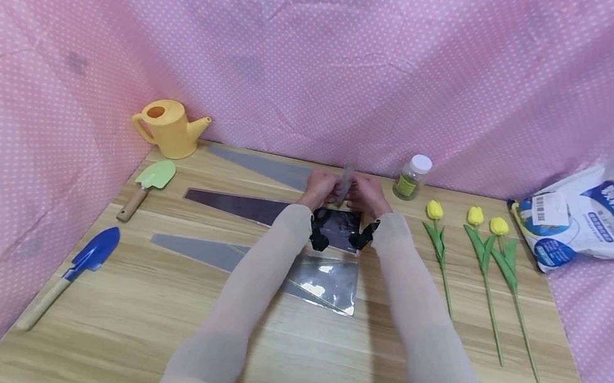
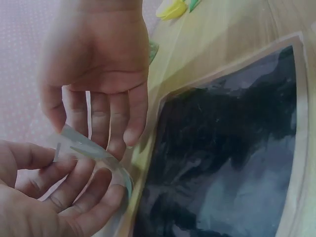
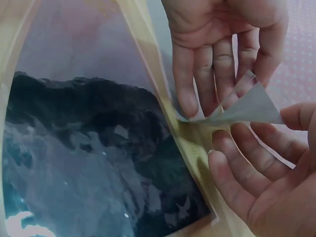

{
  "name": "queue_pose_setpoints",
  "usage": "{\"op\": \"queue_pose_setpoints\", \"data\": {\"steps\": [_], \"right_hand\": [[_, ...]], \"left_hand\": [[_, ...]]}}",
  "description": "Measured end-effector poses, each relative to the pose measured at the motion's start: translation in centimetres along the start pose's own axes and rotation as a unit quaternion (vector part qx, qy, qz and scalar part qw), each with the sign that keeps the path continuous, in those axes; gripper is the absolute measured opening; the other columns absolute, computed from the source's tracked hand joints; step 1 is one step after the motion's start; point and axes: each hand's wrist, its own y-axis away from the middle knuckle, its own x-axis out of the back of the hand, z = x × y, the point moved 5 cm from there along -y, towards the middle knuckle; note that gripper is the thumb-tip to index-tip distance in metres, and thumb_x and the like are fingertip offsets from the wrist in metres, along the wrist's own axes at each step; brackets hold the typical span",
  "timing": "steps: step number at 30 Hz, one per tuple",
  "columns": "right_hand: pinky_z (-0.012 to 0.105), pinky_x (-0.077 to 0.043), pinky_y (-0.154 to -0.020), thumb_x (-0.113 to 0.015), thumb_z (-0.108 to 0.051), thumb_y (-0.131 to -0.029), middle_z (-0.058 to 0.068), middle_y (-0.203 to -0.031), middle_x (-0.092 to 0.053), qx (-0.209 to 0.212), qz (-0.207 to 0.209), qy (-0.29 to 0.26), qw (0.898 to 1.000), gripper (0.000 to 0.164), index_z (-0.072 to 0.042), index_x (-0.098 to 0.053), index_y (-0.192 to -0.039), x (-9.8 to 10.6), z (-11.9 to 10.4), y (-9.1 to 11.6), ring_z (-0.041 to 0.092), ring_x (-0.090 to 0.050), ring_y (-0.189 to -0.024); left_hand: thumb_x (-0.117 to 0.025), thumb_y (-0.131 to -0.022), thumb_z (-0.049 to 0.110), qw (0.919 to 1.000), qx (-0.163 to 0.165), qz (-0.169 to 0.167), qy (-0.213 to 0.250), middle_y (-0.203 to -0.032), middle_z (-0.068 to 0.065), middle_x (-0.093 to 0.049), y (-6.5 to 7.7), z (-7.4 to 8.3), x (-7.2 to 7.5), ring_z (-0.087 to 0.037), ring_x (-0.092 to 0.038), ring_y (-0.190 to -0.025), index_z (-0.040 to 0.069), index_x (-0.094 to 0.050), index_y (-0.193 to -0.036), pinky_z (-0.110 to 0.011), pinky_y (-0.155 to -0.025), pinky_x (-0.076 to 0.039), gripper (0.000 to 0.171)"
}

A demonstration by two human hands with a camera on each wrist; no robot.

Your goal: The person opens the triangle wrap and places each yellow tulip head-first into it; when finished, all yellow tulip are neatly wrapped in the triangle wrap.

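Observation:
At the back of the table, both hands hold the wide end of a tapered grey plastic sleeve (image 1: 264,164) with clear edges. My left hand (image 1: 320,188) pinches one side of that end between thumb and fingers. On the other side my right hand (image 1: 369,195) pinches it, thumb at the corner in the right wrist view. Between the hands the film (image 3: 249,108) is raised and bent, its edges parted. Just in front, under the wrists, lies a dark tapered sleeve (image 1: 237,204), flat. Nearer still is another grey sleeve (image 1: 192,247) with a shiny clear front.
A yellow watering can (image 1: 172,129), a green trowel (image 1: 156,174) and a blue trowel (image 1: 98,250) line the left side. To the right are a white-lidded jar (image 1: 409,181), three yellow tulips (image 1: 474,217) and a printed white-and-blue bag (image 1: 594,218). Pink dotted cloth hangs behind.

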Motion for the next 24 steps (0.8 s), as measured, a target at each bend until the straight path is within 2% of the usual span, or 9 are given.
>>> {"op": "queue_pose_setpoints", "data": {"steps": [6,11,14,16,19,24], "right_hand": [[0.024,-0.053,-0.057,-0.047,-0.020,-0.102,-0.004,-0.064,-0.065,0.003,0.002,0.015,1.000,0.019,-0.005,-0.060,-0.101,0.7,0.0,0.0,0.009,-0.062,-0.058],[0.020,-0.053,-0.054,-0.054,-0.014,-0.099,-0.007,-0.058,-0.062,0.010,0.019,0.025,0.999,0.009,-0.007,-0.059,-0.100,1.2,0.6,-0.4,0.005,-0.061,-0.056],[0.019,-0.054,-0.053,-0.057,-0.012,-0.098,-0.008,-0.058,-0.062,0.012,0.033,0.027,0.999,0.006,-0.007,-0.059,-0.099,1.5,1.0,-0.6,0.004,-0.061,-0.055],[0.018,-0.053,-0.052,-0.058,-0.011,-0.097,-0.008,-0.058,-0.062,0.011,0.045,0.027,0.999,0.003,-0.008,-0.059,-0.096,1.8,1.2,-0.6,0.003,-0.060,-0.054],[0.018,-0.052,-0.050,-0.060,-0.008,-0.096,-0.008,-0.058,-0.061,0.012,0.059,0.028,0.998,0.004,-0.007,-0.059,-0.092,2.2,1.3,-0.5,0.004,-0.059,-0.053],[0.017,-0.051,-0.048,-0.061,-0.003,-0.094,-0.006,-0.056,-0.059,0.020,0.073,0.044,0.996,0.005,0.001,-0.063,-0.097,2.7,1.4,-0.2,0.004,-0.057,-0.052]], "left_hand": [[-0.062,-0.086,0.009,0.9995,0.009,0.001,-0.029,-0.059,-0.001,-0.057,-0.2,0.1,-0.2,-0.012,-0.055,-0.053,0.002,-0.064,-0.073,-0.028,-0.050,-0.050,0.015],[-0.060,-0.084,0.002,0.9983,0.026,0.016,-0.049,-0.060,-0.003,-0.061,-0.5,-0.5,0.2,-0.011,-0.057,-0.051,0.004,-0.059,-0.068,-0.026,-0.048,-0.051,0.016],[-0.058,-0.086,-0.001,0.9987,0.025,0.017,-0.042,-0.061,-0.006,-0.062,-0.7,-1.0,0.4,-0.012,-0.059,-0.050,-0.001,-0.061,-0.073,-0.024,-0.048,-0.053,0.013],[-0.059,-0.088,-0.001,0.9992,0.021,0.014,-0.031,-0.061,-0.005,-0.062,-0.9,-1.2,0.4,-0.011,-0.060,-0.050,-0.004,-0.066,-0.082,-0.023,-0.047,-0.053,0.009],[-0.061,-0.088,-0.002,0.9995,0.016,0.015,-0.021,-0.060,-0.004,-0.061,-1.1,-1.5,0.5,-0.009,-0.060,-0.050,-0.007,-0.069,-0.093,-0.021,-0.046,-0.053,0.011],[-0.063,-0.085,-0.002,0.9993,0.013,0.022,-0.026,-0.055,-0.001,-0.060,-1.3,-1.6,0.5,-0.008,-0.059,-0.046,-0.007,-0.071,-0.093,-0.020,-0.045,-0.053,0.012]]}}
